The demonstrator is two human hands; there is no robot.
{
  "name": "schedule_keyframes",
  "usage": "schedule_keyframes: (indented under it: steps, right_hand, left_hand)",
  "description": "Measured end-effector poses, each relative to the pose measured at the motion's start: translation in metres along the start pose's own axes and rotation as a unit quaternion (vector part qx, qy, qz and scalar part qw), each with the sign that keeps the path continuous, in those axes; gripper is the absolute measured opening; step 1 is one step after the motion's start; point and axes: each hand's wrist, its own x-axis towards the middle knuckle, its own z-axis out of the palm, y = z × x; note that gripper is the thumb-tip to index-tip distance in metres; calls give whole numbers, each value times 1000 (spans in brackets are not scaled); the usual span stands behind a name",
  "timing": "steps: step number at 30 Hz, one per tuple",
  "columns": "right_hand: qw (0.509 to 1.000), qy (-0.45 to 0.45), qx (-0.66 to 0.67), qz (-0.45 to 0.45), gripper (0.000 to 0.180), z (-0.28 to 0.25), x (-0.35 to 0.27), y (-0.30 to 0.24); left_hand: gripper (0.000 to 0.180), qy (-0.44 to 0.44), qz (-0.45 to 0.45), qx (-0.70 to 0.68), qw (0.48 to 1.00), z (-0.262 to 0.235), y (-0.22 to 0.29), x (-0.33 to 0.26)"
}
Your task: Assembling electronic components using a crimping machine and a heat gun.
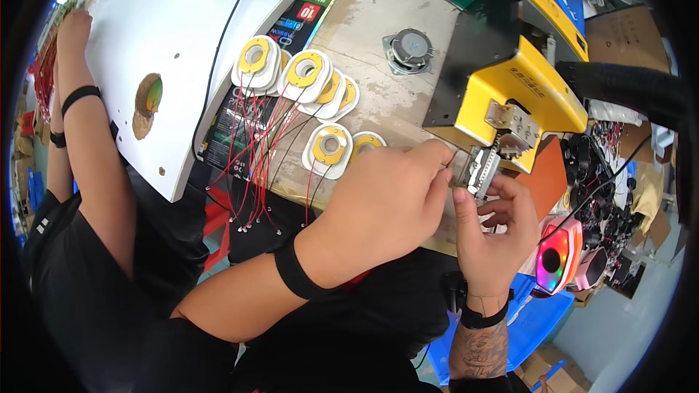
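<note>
My left hand (397,193) reaches in from the lower left, thumb and forefinger pinched together beside a silver metal piece with a row of small slots (480,171). Whatever lies in that pinch is too small to make out. From below, my right hand (502,225) curls its thumb and fingers around the lower end of the silver piece. Directly above is the metal head (513,127) of a yellow and black bench machine (535,76); whether the silver piece touches it cannot be made out. White oval rings with yellow round centres (331,145) lie left of my hands, trailing red and black wires.
A round speaker (411,49) rests on the worn board (364,7). A black hose (619,87) runs right from the machine. At right are a lit multicoloured device (557,258) and a blue bin (539,316). Another person's arm (98,131) leans over the white table (189,44).
</note>
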Motion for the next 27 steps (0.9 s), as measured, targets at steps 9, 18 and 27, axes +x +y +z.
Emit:
schedule_keyframes:
  steps: [9,18,27]
  right_hand:
    - [999,15,-49,3,31,-3,-6,4]
    - [999,14,-35,9,32,-7,-10,8]
    - [999,-3,-51,-13,32,-8,-10,10]
  left_hand:
    - [11,-29,-17,1,999,2,2,3]
    - [13,-26,-19,-41,999,17,2,9]
    - [12,-43,-37,-113,992,12,-4,12]
